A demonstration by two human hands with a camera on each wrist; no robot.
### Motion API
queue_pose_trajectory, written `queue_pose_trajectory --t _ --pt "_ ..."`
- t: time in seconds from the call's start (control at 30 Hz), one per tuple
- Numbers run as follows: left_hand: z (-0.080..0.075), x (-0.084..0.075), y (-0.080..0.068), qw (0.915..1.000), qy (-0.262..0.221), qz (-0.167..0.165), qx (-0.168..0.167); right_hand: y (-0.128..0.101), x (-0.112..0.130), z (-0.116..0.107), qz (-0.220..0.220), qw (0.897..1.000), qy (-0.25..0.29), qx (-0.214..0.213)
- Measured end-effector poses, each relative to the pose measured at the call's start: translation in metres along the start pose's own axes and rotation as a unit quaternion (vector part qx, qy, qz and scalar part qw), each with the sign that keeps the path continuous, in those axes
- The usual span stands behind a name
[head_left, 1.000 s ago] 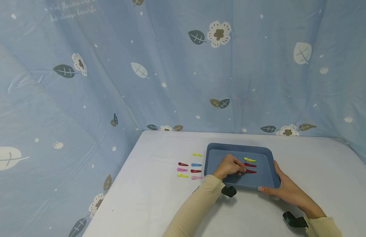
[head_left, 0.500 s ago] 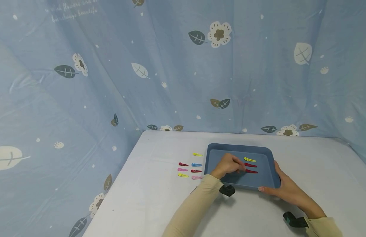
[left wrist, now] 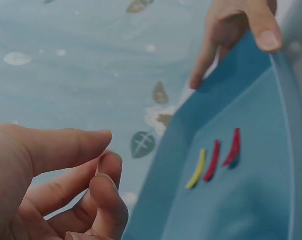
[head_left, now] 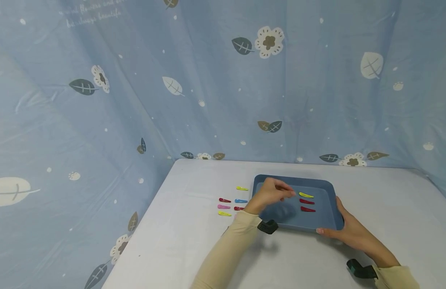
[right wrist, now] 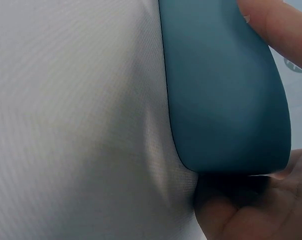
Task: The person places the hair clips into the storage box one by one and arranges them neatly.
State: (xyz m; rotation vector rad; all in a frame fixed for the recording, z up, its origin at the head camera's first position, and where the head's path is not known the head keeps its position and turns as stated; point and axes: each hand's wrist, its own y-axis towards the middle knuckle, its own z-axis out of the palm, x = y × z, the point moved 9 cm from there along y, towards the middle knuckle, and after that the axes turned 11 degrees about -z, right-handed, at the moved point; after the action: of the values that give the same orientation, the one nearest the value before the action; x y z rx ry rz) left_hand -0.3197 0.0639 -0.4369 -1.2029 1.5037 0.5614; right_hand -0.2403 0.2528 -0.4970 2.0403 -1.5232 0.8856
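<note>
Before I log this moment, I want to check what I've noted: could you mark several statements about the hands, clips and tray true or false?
1. The tray holds one yellow clip and two red clips. True.
2. The left hand pinches a clip. False: no clip shows between its fingers.
3. The right hand grips the tray. True.
4. In the tray, the yellow clip lies nearest the person. False: it lies farthest, beyond both red clips.
5. A blue clip lies on the table, left of the tray. True.

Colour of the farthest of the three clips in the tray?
Yellow. That clip shows best in the head view.
</note>
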Motion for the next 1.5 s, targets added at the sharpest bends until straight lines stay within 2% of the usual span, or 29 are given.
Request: queue_pose_trajectory --t 0.2,0.37,0.53,0.73,1.07,1.5 --pt "-0.021 -0.01 -0.014 0.9994 -0.001 0.035 0.003 0.0 0.0 0.001 -0.016 1.0 0.015 0.0" --pt "-0.045 -0.023 -0.031 0.9984 0.016 0.052 -0.018 0.0 0.004 0.002 -0.032 0.999 0.04 -0.002" --pt "-0.067 -0.037 -0.053 0.9972 0.017 0.065 -0.031 -0.002 0.005 0.001 -0.028 0.999 0.043 -0.001" --pt "-0.09 -0.04 -0.068 0.995 0.005 0.087 -0.048 -0.002 0.004 0.001 -0.022 0.999 0.038 0.001" --pt "-0.125 -0.025 -0.082 0.9935 -0.016 0.055 -0.098 -0.002 0.003 0.002 -0.027 0.999 0.044 0.002" --pt "-0.162 -0.005 -0.096 0.9842 -0.023 0.051 -0.168 0.0 0.002 0.002 -0.032 0.999 0.044 -0.002"
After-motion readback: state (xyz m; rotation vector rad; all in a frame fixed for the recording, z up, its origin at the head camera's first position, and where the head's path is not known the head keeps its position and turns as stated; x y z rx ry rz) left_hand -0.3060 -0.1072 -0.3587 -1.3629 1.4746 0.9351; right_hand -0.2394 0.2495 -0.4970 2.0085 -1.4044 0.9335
